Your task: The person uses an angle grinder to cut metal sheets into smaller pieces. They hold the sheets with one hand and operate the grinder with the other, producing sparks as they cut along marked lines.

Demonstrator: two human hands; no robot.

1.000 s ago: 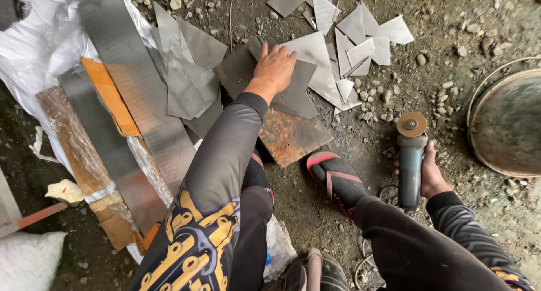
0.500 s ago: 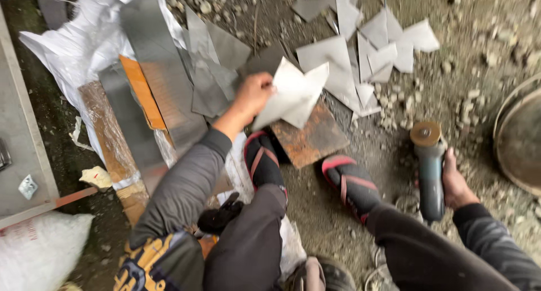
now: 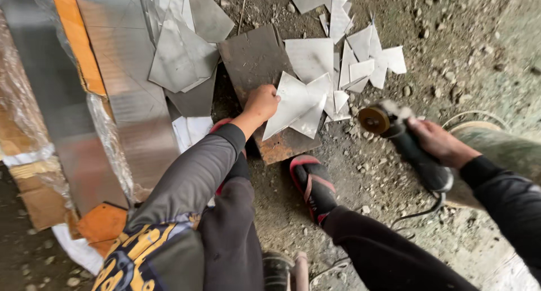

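- Shiny grey cut pieces of thin sheet metal [image 3: 297,102] are pinched in the left hand [image 3: 261,102]. The fingers are closed tight on their left edge.
- These pieces sit over the near edge of a dark rusty flat metal plate [image 3: 256,63] that lies on the dirt floor [image 3: 451,37].
- The right hand [image 3: 437,140] is wrapped tight around a dark grey angle grinder [image 3: 414,150]. Its round brown disc [image 3: 374,120] points at the held pieces but is a little way off, not touching them.
- More pale cut-off bits of sheet metal [image 3: 366,57] lie in a heap just past the far right corner of the plate.
- Long grey metal strips [image 3: 127,88] lie to the left, on clear plastic wrap.
- A foot in a black and red sandal [image 3: 313,184] rests on the floor just by the near edge of the plate.
- I think the step now is getting the pieces steady on the plate for the grinder.
- The next move likely needs the left hand to press them flat, fingers well away from the disc, before the disc comes close.
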